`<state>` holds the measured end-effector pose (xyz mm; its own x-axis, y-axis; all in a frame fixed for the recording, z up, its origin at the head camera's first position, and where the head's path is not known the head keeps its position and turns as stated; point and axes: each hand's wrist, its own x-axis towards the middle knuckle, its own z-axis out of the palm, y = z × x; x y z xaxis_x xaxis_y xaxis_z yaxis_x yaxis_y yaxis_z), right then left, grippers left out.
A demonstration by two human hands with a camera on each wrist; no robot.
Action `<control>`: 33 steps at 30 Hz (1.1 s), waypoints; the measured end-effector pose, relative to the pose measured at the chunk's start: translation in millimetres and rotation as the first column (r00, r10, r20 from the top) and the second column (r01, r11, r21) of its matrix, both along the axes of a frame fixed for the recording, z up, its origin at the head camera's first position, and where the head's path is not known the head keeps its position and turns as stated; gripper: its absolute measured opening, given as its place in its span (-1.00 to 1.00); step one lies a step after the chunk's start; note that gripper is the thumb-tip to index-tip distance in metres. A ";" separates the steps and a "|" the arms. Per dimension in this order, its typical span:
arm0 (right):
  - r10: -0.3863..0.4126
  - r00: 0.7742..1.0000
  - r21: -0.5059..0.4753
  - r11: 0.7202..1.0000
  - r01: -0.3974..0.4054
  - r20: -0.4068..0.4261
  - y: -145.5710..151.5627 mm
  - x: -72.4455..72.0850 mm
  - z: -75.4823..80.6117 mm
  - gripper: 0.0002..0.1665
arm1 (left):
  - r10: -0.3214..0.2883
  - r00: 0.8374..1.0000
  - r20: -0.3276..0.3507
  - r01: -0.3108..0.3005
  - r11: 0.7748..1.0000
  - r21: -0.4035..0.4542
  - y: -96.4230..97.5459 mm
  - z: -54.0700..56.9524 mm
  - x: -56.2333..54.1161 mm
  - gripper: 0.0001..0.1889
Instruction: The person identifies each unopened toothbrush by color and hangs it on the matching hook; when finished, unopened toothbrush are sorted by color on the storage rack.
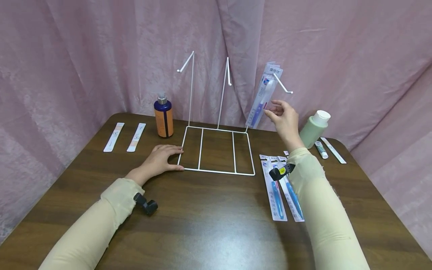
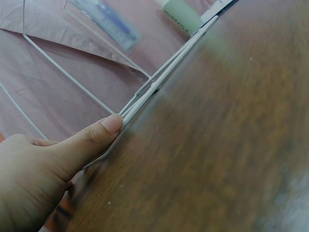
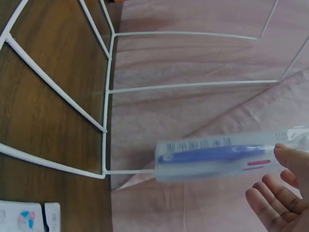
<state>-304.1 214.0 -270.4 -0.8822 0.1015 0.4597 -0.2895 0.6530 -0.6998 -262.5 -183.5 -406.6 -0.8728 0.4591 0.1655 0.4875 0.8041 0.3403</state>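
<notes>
A white wire display rack (image 1: 217, 171) with three upright hooks stands on the table. My left hand (image 1: 160, 161) rests at its left front corner, thumb (image 2: 112, 123) against the base wire and fingers spread along the left side. Packaged purple toothbrushes (image 1: 261, 99) hang overlapping on the right hook. Right beside them is my right hand (image 1: 285, 122), its thumb (image 3: 286, 153) at the pack's edge and its other fingers loosely bent, apart from the pack. Two packaged blue toothbrushes (image 1: 275, 195) lie on the table below the right forearm, which partly covers one.
An orange pump bottle (image 1: 164, 120) stands left of the rack, near two slim white packets (image 1: 114, 137). At the right are a green bottle (image 1: 314, 129) with a white cap, a small tube (image 1: 321, 149) and another slim packet (image 1: 333, 150). Pink curtain (image 1: 101, 56) hangs behind.
</notes>
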 end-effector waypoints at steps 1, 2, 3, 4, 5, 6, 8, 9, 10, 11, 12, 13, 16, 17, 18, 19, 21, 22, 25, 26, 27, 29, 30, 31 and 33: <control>-0.007 1.000 0.006 1.000 0.007 0.001 0.9 1.3 1.4 -0.48 | 0.000 1.000 0.000 0.000 1.000 -0.001 -0.4 -0.3 -0.3 -0.22; -0.010 1.000 0.013 1.000 0.010 0.000 2.0 2.5 2.9 -0.48 | -0.001 1.000 0.000 0.001 1.000 -0.001 -0.8 -0.5 -0.6 -0.22; -0.015 1.000 0.025 1.000 0.015 0.000 3.2 4.1 4.8 -0.49 | -0.001 1.000 -0.002 0.001 1.000 -0.002 -1.1 -0.5 -0.7 -0.22; -0.020 1.000 0.032 0.999 0.020 0.001 4.4 5.6 6.8 -0.49 | -0.001 1.000 -0.003 0.001 1.000 -0.002 -1.5 -0.4 -0.8 -0.22; -0.022 1.000 0.041 0.999 0.022 0.002 5.5 7.0 9.1 -0.49 | -0.002 1.000 -0.005 0.002 1.000 -0.002 -2.0 -0.2 -0.8 -0.22; -0.023 1.000 0.048 0.999 0.023 0.007 6.6 8.8 11.6 -0.49 | -0.002 1.000 -0.008 0.002 1.000 -0.001 -2.5 0.1 -0.8 -0.22; -0.020 1.000 0.058 0.998 0.019 0.016 8.7 12.4 17.0 -0.49 | 0.000 1.000 -0.009 0.001 1.000 0.002 -3.7 0.9 -0.7 -0.22; -0.016 1.000 0.062 0.998 0.015 0.023 9.9 14.7 19.7 -0.49 | 0.001 1.000 -0.010 -0.001 1.000 0.001 -4.3 1.3 -0.7 -0.22; -0.009 1.000 0.068 0.998 0.007 0.027 11.3 17.0 22.5 -0.49 | 0.001 1.000 -0.010 -0.001 1.000 0.000 -4.8 1.7 -0.6 -0.22; 0.000 1.000 0.080 0.997 -0.002 0.029 12.9 19.5 25.3 -0.49 | 0.002 1.000 -0.010 -0.002 1.000 0.000 -5.2 2.0 -0.6 -0.22; 0.006 0.999 0.096 0.995 -0.009 0.031 14.8 22.2 27.9 -0.49 | 0.003 1.000 -0.009 -0.003 1.000 -0.001 -5.5 2.3 -0.6 -0.22; 0.011 0.999 0.116 0.993 -0.015 0.031 17.0 24.9 30.3 -0.49 | 0.004 1.000 -0.008 -0.004 1.000 -0.002 -5.7 2.5 -0.7 -0.22; 0.019 0.999 0.177 0.984 -0.025 0.039 24.2 33.5 36.4 -0.48 | 0.002 1.000 -0.009 -0.002 1.000 -0.008 -5.8 2.6 -0.9 -0.22; 0.017 0.999 0.196 0.980 -0.026 0.047 26.8 36.7 38.1 -0.48 | 0.002 1.000 -0.008 -0.002 1.000 -0.008 -5.9 2.4 -1.0 -0.22; 0.014 0.998 0.216 0.976 -0.026 0.058 29.5 40.2 39.7 -0.47 | 0.001 1.000 -0.008 -0.001 1.000 -0.008 -5.9 2.1 -1.2 -0.22; 0.015 0.998 0.231 0.973 -0.030 0.066 32.2 43.6 41.0 -0.47 | 0.001 1.000 -0.007 -0.001 1.000 -0.008 -6.0 1.9 -1.3 -0.22; 0.017 0.997 0.264 0.964 -0.038 0.079 37.5 50.2 43.8 -0.46 | 0.002 1.000 -0.005 -0.002 1.000 -0.008 -6.3 1.7 -1.5 -0.22; 0.016 0.996 0.283 0.958 -0.039 0.082 40.0 53.8 45.1 -0.46 | 0.002 1.000 -0.005 -0.002 1.000 -0.009 -6.4 1.7 -1.7 -0.22; 0.012 0.997 0.333 0.942 -0.038 0.080 46.4 63.7 49.1 -0.47 | 0.004 1.000 -0.008 -0.004 1.000 -0.009 -7.2 2.1 -1.9 -0.21; 0.006 0.996 0.351 0.936 -0.035 0.084 48.5 67.1 50.4 -0.47 | 0.005 1.000 -0.011 -0.005 1.000 -0.010 -7.4 2.2 -2.0 -0.21; 0.004 0.996 0.362 0.931 -0.036 0.087 50.7 70.1 51.6 -0.47 | 0.005 1.000 -0.013 -0.005 1.000 -0.011 -7.6 2.3 -2.0 -0.21; 0.004 0.995 0.381 0.924 -0.042 0.100 55.5 76.3 54.0 -0.47 | 0.005 1.000 -0.016 -0.005 1.000 -0.012 -7.8 2.4 -1.9 -0.22; 0.005 0.994 0.390 0.920 -0.046 0.106 58.2 79.4 55.1 -0.47 | 0.005 1.000 -0.017 -0.005 1.000 -0.011 -7.6 2.4 -1.7 -0.22; 0.008 0.993 0.398 0.916 -0.054 0.116 61.4 81.9 55.9 -0.47 | 0.005 1.000 -0.017 -0.005 1.000 -0.012 -7.4 2.3 -1.6 -0.22; 0.013 0.991 0.417 0.907 -0.066 0.130 67.8 87.7 57.1 -0.47 | 0.002 1.000 -0.017 -0.003 1.000 -0.011 -6.6 2.3 -1.1 -0.22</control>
<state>-216.4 281.9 -213.2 -0.9333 -0.1129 0.3409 -0.2513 0.8835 -0.3953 -263.6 -190.1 -404.2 -0.8711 0.4588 0.1750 0.4910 0.8090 0.3232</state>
